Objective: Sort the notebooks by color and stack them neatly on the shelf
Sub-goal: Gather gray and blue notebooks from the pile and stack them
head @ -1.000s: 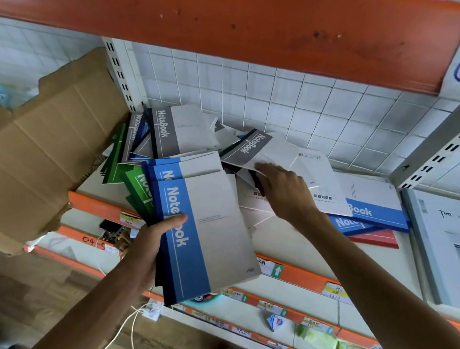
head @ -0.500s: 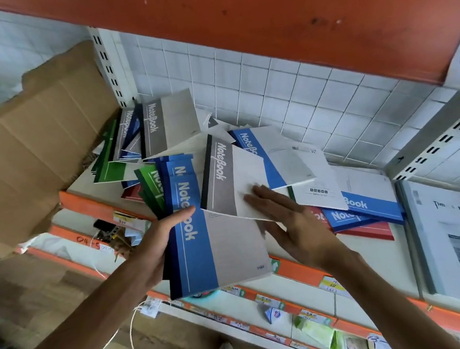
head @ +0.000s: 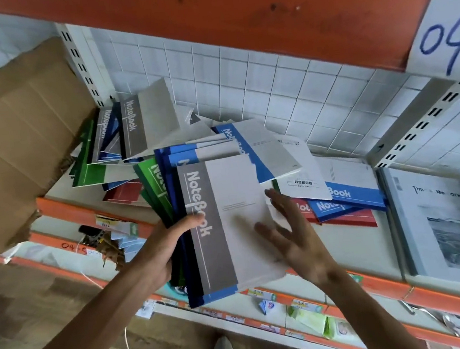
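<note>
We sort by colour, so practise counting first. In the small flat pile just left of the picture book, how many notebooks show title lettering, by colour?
Blue notebooks: 2
Red notebooks: 1
Total: 3

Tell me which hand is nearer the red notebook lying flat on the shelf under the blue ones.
Right. The right hand hovers just left of the red notebook; the left hand grips the held stack farther left.
</note>
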Available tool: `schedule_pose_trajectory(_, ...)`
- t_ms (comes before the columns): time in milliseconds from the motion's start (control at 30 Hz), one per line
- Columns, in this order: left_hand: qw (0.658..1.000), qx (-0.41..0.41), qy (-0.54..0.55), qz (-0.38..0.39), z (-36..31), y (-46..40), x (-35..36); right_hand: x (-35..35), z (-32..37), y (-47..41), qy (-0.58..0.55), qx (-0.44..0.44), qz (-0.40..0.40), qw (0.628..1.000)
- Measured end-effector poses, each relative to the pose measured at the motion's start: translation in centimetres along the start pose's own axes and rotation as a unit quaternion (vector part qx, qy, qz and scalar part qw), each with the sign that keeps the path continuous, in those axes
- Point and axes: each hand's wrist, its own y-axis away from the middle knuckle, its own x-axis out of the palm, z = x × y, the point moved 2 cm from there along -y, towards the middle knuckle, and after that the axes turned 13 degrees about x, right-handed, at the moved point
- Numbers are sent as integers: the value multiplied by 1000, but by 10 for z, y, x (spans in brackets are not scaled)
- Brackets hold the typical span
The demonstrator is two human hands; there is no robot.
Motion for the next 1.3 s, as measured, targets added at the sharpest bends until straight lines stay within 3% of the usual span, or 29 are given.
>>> schedule_pose_trajectory(67,1000,3,-10,23,2,1,4,-1,-4,-2,-41,58,-16,997)
schedule_pose_trajectory(167,997,-6,-12,70,6,0,12,-4,-1,3,-73,73,-60,993)
schedule_pose_trajectory(300,989,-37,-6,143,13,-6,33,-15,-9,12,-15,59,-112,992)
schedule_pose_trajectory(467,978,81,-84,175,-3,-25,84,-64,7,17,42,3,-172,984)
schedule_pose_trajectory(600,937,223,-126,239,-23,-28,141,-116,22,20,52,-21,-224,973)
schedule_pose_trajectory(700,912,249,-160,283,-12,-36,164,-133,3,23,35,-20,-240,970)
schedule_pose_trajectory(800,908,224,-214,281,15,-41,169,-132,-20,29,24,-15,-244,969)
schedule_pose_trajectory(933,919,204,-204,269,29,-44,163,-133,-32,33,44,8,-242,969)
schedule_pose_trajectory(1300,899,233,-223,296,22,-42,181,-129,-56,24,58,46,-241,968)
